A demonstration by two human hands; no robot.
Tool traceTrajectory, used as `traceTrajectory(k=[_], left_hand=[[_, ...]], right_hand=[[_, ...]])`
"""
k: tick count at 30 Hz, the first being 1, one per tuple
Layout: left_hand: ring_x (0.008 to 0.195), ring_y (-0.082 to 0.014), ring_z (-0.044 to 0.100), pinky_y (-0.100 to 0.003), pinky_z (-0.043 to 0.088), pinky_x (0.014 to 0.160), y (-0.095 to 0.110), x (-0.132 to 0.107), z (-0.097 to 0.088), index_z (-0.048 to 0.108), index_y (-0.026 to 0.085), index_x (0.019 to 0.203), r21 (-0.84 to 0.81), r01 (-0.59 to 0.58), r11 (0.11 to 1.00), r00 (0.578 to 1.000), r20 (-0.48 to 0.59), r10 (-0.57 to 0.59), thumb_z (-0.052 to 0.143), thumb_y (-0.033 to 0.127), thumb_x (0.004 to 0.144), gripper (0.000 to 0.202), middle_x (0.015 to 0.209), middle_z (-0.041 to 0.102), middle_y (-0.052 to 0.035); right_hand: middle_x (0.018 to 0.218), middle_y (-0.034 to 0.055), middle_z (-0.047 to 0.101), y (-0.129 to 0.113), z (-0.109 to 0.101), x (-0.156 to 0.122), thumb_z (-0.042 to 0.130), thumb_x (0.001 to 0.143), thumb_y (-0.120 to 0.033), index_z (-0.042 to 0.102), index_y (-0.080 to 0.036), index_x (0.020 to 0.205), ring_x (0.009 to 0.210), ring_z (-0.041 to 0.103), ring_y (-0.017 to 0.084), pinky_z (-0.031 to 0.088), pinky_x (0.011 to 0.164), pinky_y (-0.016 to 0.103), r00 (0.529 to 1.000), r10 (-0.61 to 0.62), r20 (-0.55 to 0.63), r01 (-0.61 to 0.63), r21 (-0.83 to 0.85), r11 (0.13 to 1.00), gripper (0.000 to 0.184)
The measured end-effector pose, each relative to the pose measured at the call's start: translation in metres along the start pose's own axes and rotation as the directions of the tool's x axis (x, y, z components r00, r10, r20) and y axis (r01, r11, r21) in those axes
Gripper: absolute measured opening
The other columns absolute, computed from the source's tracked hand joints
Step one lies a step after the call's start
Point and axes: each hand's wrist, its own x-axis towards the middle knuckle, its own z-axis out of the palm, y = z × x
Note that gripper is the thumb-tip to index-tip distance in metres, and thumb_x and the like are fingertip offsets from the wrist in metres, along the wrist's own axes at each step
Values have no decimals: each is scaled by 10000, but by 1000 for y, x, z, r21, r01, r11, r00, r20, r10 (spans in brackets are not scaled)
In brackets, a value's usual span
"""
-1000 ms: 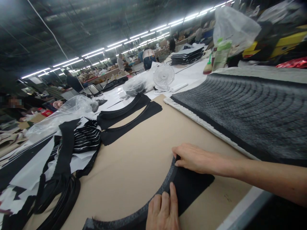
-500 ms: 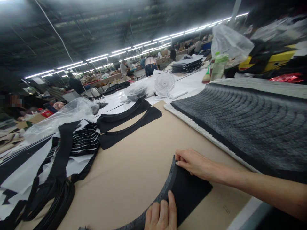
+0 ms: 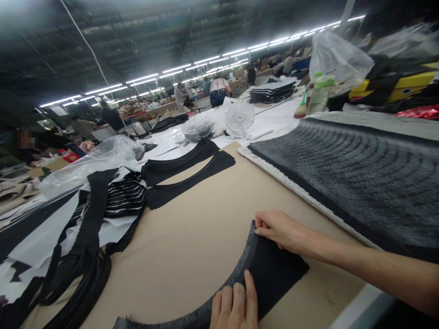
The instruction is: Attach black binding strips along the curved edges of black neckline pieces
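A curved black fabric piece [image 3: 274, 269] lies at the lower middle, with a grey fuzzy strip [image 3: 240, 267] along its inward-curving edge. My right hand [image 3: 277, 228] pinches the piece's upper corner, where the strip ends, between thumb and bent fingers. Resting on the lower part of the piece, my left hand [image 3: 235, 304] presses close to the strip, its index finger stretched out and the others slightly bent. No object shows in that hand, and its thumb is out of sight. The strip's other end reaches the bottom left.
Similar black curved pieces [image 3: 192, 171] lie farther back on the tan board [image 3: 164, 256]. A grey-black textured sheet [image 3: 356, 178] covers the right side. Black strips [image 3: 91, 219] and paper pile up at left. Behind stand a small white fan [image 3: 239, 118] and a brush bottle [image 3: 301, 109].
The view has shifted slightly, so everything appears a little to the right. Both hands keep their places on the black fabric piece. More of the strip's left end shows.
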Motion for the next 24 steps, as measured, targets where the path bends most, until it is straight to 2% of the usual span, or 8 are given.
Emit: traceTrajectory(k=[5, 9, 13, 15, 17, 19, 22, 24], left_hand=[[716, -159, 496, -293, 403, 634, 0, 0, -1, 626, 188, 1142, 15, -8, 1000, 1000, 19, 8, 526, 84, 781, 389, 798, 539, -38], [748, -173, 502, -304, 423, 652, 1, -1, -3, 625, 193, 1159, 7, -3, 1000, 999, 33, 3, 537, 99, 772, 408, 856, 565, -53], [800, -184, 511, -312, 438, 689, 2, -2, -6, 627, 199, 1160, -2, 16, 1000, 999, 36, -16, 526, 88, 780, 409, 907, 574, -60], [821, -186, 512, -314, 443, 702, 2, -2, -6, 627, 200, 1163, -2, 21, 1000, 999, 43, -21, 522, 85, 786, 408, 925, 574, -59], [836, -188, 510, -315, 446, 712, 3, -2, -7, 625, 202, 1172, -3, 27, 1000, 998, 55, -27, 521, 85, 792, 410, 946, 574, -58], [853, -192, 508, -317, 445, 725, 4, -1, -9, 619, 203, 1186, -15, 43, 999, 996, 77, -42, 520, 90, 801, 414, 959, 572, -59], [847, -192, 501, -327, 444, 747, 6, 2, -17, 605, 203, 1209, -52, 104, 993, 986, 135, -97, 519, 119, 823, 404, 941, 570, -51], [837, -187, 499, -332, 446, 761, 8, 5, -24, 592, 200, 1221, -81, 154, 985, 974, 179, -138, 524, 143, 835, 396, 923, 572, -37]], right_hand=[[634, -28, 601, 3, 1, 2, 523, 879, -292, 534, -185, 819, 376, 477, 80, 293, 421, 209, 999, 33, -1, -33, 20, 999, 123], [644, -10, 598, 4, 1, -1, 545, 868, -290, 535, -185, 775, 531, 538, 111, 335, 502, 211, 997, -32, -71, 32, 5, 999, 141], [721, -2, 622, 8, 1, -13, 382, 948, -274, 553, -187, 892, 551, 556, 119, 412, 565, 231, 989, -111, -98, 115, 36, 993, 199], [849, 30, 648, 11, 2, -21, 368, 957, -264, 575, -185, 944, 698, 613, 144, 463, 694, 257, 966, -204, -156, 212, 36, 977, 222], [973, 68, 641, 16, 6, -28, 375, 961, -251, 611, -184, 1004, 884, 616, 177, 461, 832, 294, 916, -341, -212, 345, -20, 938, 249], [1019, 93, 624, 20, 11, -33, 334, 973, -224, 637, -183, 1065, 913, 610, 190, 471, 848, 318, 871, -449, -196, 434, -118, 893, 319], [1030, 113, 616, 27, 19, -36, 282, 956, -151, 643, -171, 1138, 872, 618, 192, 505, 804, 328, 857, -501, -121, 463, -247, 851, 405], [1060, 126, 625, 31, 23, -36, 291, 916, -103, 632, -171, 1188, 906, 627, 201, 513, 837, 350, 841, -527, -122, 475, -301, 827, 441]])
